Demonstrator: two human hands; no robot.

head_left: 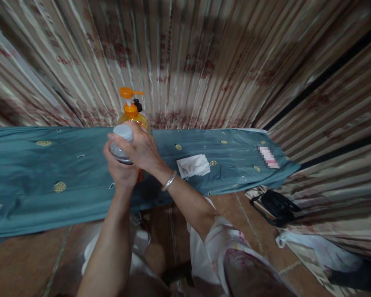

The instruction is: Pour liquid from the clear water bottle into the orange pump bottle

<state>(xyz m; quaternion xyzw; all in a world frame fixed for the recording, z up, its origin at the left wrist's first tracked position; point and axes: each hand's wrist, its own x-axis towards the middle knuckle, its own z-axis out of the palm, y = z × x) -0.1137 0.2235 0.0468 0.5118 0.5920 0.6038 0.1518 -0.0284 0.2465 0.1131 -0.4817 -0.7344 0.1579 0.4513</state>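
Observation:
A clear bottle with a pale, whitish cap (123,133) is held upright between my two hands. My left hand (122,167) wraps round its body from below and the left. Over the cap lies my right hand (140,146), its fingers closed about the cap's side; a silver bangle circles that wrist. Just behind the hands stands a pump bottle (131,109) with an orange pump head and yellow body, partly hidden by my right hand. A smaller black bottle top (137,105) shows beside it.
Teal cloth (80,165) with a pineapple print covers a long, narrow surface. On it lie a folded white tissue (194,166) and a blurred pink-white item (268,157). Pleated curtains (185,62) hang close behind and at right. A black bag (276,206) sits low at right.

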